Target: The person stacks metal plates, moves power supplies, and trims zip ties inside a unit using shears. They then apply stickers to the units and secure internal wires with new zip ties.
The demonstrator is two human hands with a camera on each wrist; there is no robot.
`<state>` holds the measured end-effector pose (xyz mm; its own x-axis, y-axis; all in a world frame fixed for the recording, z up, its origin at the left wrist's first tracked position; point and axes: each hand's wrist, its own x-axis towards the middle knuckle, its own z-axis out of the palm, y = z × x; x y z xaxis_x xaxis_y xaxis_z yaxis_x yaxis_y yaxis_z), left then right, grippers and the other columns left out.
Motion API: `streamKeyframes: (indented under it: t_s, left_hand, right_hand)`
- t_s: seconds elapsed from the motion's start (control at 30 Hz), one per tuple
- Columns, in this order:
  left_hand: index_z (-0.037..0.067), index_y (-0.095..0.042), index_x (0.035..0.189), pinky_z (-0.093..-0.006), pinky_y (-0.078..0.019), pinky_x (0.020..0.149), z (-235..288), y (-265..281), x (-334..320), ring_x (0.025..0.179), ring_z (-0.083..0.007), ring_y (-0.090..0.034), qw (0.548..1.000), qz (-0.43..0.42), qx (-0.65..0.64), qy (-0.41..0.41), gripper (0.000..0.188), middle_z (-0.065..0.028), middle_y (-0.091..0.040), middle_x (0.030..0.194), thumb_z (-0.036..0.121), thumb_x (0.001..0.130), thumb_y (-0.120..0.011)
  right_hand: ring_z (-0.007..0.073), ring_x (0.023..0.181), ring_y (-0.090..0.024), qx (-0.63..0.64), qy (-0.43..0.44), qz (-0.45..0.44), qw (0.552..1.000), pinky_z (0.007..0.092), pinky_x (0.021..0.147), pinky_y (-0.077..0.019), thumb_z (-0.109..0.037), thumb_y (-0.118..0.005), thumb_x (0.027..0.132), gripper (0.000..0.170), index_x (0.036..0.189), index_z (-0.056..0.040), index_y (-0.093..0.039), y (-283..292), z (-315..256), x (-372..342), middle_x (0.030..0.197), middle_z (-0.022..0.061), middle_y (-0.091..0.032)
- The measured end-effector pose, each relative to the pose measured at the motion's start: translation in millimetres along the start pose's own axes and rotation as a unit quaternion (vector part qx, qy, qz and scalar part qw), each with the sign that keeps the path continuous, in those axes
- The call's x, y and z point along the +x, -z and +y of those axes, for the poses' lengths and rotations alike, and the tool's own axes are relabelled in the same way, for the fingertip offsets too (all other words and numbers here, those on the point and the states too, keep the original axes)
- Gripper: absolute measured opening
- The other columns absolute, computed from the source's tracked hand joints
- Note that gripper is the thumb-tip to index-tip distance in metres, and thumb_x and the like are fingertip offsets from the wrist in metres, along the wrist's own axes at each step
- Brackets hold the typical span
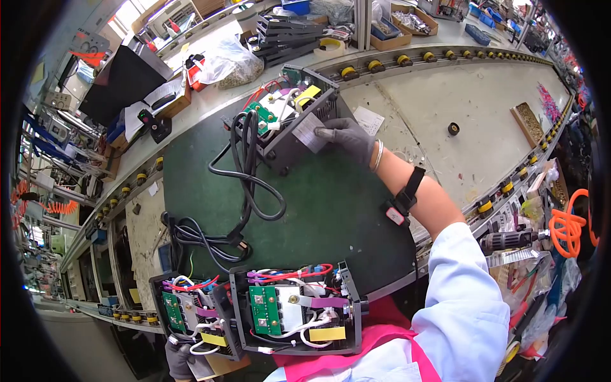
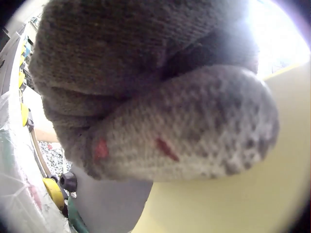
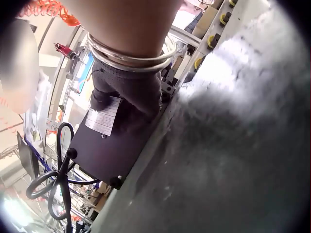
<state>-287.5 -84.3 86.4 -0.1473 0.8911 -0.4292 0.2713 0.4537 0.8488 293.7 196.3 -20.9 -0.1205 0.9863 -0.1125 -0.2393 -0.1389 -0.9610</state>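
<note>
In the head view, my gloved right hand pinches the edge of a white printed label, which is against the side panel of a black-cased unit at the upper middle. The right wrist view shows this label over the dark panel, by the gloved hand. At the lower left, my gloved left hand grips yellowish sheets beside a second unit. The left wrist view has its thumb across the yellow sheet; the fingers are curled.
A third open unit stands at the green mat's front edge. Black cables coil over the mat. Another white label and a black roller lie on the pale surface. A roller rail curves behind.
</note>
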Motion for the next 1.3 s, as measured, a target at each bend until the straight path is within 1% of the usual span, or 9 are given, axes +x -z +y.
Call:
streamKeyframes:
  t_s: [0.1,0.23,0.47,0.73,0.83,0.97,1.07,1.2,1.3]
  left_hand:
    - [0.000,-0.058,0.101,-0.0178,-0.0384,0.037,-33.7,29.6,11.1,0.048,-0.0084,-0.057,0.999,0.002,-0.001,-0.050,0.037,-0.0088,-0.067,0.075,0.023,0.080,-0.076]
    - [0.000,-0.058,0.101,-0.0177,-0.0388,0.037,-37.6,32.7,14.3,0.048,-0.0086,-0.058,0.998,-0.008,-0.015,-0.054,0.035,-0.0089,-0.067,0.074,0.022,0.080,-0.075]
    - [-0.001,-0.057,0.101,-0.0176,-0.0394,0.037,-35.2,32.4,10.6,0.047,-0.0089,-0.058,0.998,-0.016,-0.027,-0.048,0.033,-0.0091,-0.067,0.072,0.020,0.081,-0.073]
    - [-0.001,-0.057,0.100,-0.0173,-0.0395,0.037,-32.6,28.9,11.8,0.046,-0.0094,-0.058,0.998,-0.027,-0.005,-0.050,0.030,-0.0099,-0.066,0.070,0.019,0.082,-0.070]
    - [0.000,-0.060,0.097,-0.0203,-0.0381,0.036,-22.0,23.1,10.5,0.041,-0.0076,-0.051,0.999,-0.023,0.001,-0.028,0.039,-0.0063,-0.064,0.067,0.029,0.078,-0.078]
    - [0.001,-0.058,0.098,-0.0210,-0.0387,0.035,-45.6,48.9,19.5,0.041,-0.0098,-0.053,0.999,-0.009,0.013,-0.031,0.032,-0.0071,-0.064,0.067,0.023,0.079,-0.074]
    - [0.002,-0.057,0.099,-0.0214,-0.0392,0.033,-61.3,63.7,21.7,0.042,-0.0115,-0.055,0.999,0.004,0.021,-0.028,0.027,-0.0077,-0.064,0.067,0.018,0.081,-0.070]
    - [0.003,-0.057,0.097,-0.0226,-0.0391,0.034,-50.7,53.3,17.4,0.040,-0.0112,-0.053,0.999,0.004,0.030,-0.040,0.021,-0.0074,-0.063,0.066,0.012,0.080,-0.065]
    - [0.002,-0.057,0.095,-0.0218,-0.0393,0.035,-21.5,24.5,10.2,0.041,-0.0100,-0.053,0.999,-0.002,0.038,-0.028,0.022,-0.0076,-0.063,0.068,0.014,0.080,-0.067]
  right_hand:
    - [0.0124,0.089,-0.060,0.020,-0.018,0.009,1.000,0.0267,0.080,-0.0468,-0.034,-0.077,0.081,0.045,0.108,0.0012,-0.068,0.6,7.7,1.5,0.098,0.0063,-0.068]
    - [0.0130,0.090,-0.061,0.056,-0.005,0.024,0.998,0.0273,0.079,-0.0474,-0.033,-0.077,0.081,0.045,0.107,0.0026,-0.068,8.4,31.6,16.0,0.098,0.0073,-0.068]
    - [0.0142,0.090,-0.062,0.136,-0.004,0.049,0.989,0.0274,0.081,-0.0482,-0.027,-0.079,0.080,0.044,0.106,0.0059,-0.067,4.2,33.4,16.8,0.099,0.0097,-0.069]
    - [0.0150,0.087,-0.064,0.123,-0.013,0.070,0.990,0.0277,0.080,-0.0498,-0.022,-0.081,0.078,0.040,0.103,0.0059,-0.068,0.5,26.9,12.2,0.098,0.0114,-0.069]
    - [0.0150,0.087,-0.064,0.107,-0.009,0.074,0.992,0.0276,0.080,-0.0497,-0.022,-0.081,0.077,0.038,0.101,0.0058,-0.069,3.3,31.7,17.0,0.096,0.0115,-0.070]
    - [0.0148,0.087,-0.063,0.124,0.007,0.062,0.990,0.0273,0.081,-0.0484,-0.025,-0.080,0.078,0.041,0.103,0.0055,-0.069,4.0,37.0,19.5,0.097,0.0111,-0.070]
    - [0.0144,0.089,-0.062,0.060,-0.008,0.082,0.995,0.0273,0.083,-0.0464,-0.029,-0.079,0.079,0.043,0.104,0.0051,-0.069,0.9,28.9,13.6,0.098,0.0103,-0.070]
    - [0.0148,0.092,-0.061,0.059,-0.005,0.089,0.994,0.0278,0.085,-0.0449,-0.031,-0.078,0.080,0.045,0.105,0.0045,-0.069,1.1,33.0,15.7,0.099,0.0101,-0.070]
    - [0.0153,0.092,-0.061,0.046,-0.007,0.102,0.994,0.0281,0.085,-0.0449,-0.030,-0.079,0.079,0.044,0.105,0.0042,-0.069,-0.6,30.9,14.2,0.099,0.0104,-0.069]
